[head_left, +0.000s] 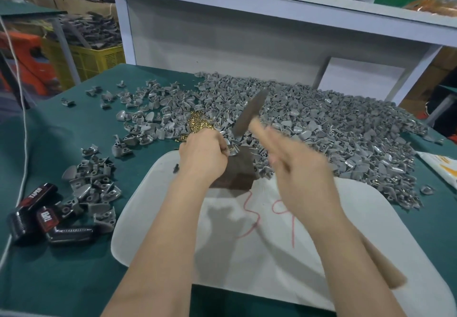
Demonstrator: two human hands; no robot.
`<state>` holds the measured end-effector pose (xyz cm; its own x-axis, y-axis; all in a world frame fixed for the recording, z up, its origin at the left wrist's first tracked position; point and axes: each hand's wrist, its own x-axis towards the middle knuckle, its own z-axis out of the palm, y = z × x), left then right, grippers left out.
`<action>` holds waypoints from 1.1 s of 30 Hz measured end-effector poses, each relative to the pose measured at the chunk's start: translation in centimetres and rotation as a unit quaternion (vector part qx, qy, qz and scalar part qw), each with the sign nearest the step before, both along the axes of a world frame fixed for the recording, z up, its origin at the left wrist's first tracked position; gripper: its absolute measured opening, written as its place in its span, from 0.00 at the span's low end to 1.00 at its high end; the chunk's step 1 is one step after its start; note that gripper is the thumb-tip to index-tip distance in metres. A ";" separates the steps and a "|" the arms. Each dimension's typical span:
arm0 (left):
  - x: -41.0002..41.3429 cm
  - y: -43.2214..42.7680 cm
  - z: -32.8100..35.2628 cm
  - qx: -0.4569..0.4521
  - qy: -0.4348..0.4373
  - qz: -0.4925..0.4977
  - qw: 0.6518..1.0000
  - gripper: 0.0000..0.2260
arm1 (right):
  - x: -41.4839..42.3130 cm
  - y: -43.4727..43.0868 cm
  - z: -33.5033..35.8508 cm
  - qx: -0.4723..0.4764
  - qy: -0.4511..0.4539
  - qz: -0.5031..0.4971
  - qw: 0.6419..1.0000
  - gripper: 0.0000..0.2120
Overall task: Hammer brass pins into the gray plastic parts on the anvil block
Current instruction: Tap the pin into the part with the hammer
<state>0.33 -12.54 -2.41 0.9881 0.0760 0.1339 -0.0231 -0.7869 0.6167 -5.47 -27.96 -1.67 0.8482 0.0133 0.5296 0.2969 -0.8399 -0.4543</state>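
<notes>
While L hand (205,154) pinches gray part (233,152) on anvil block (238,170) | R hand (299,170) grips hammer (249,112), blurred

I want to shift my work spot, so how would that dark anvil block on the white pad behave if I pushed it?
The anvil block looks like solid dark metal, so it is probably heavy for its size. It is squat with flat faces, so it should slide rather than roll or tip. It rests on the white pad, which may shift with it.

TAPER on black device (34,194), red scrawl (293,232) on mat (333,255)
</notes>
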 end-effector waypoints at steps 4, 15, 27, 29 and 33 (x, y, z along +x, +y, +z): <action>-0.1 0.0 0.0 -0.004 -0.001 0.002 1.000 0.07 | -0.1 -0.2 -0.3 -0.027 0.009 -0.015 0.999 0.24; 0.1 0.1 -0.3 -0.016 -0.010 0.013 1.000 0.07 | -0.6 0.3 0.4 -0.038 -0.033 -0.002 0.999 0.28; 0.2 0.1 -0.1 0.008 0.003 0.005 1.000 0.08 | 2.2 -0.5 0.2 -0.001 0.047 -0.036 0.998 0.21; 0.2 0.0 -0.2 0.009 -0.002 0.007 1.000 0.09 | 3.9 -1.0 -0.2 0.025 0.095 -0.059 0.993 0.19; 0.3 0.0 -0.3 0.009 -0.002 0.011 1.000 0.10 | 6.2 -1.7 -1.5 0.008 0.229 -0.096 0.969 0.13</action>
<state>0.60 -12.58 -2.71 0.9857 0.0948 0.1392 -0.0081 -0.7987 0.6016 0.70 -29.61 -3.20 0.9803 -0.1726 0.0965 -0.0991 -0.8511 -0.5156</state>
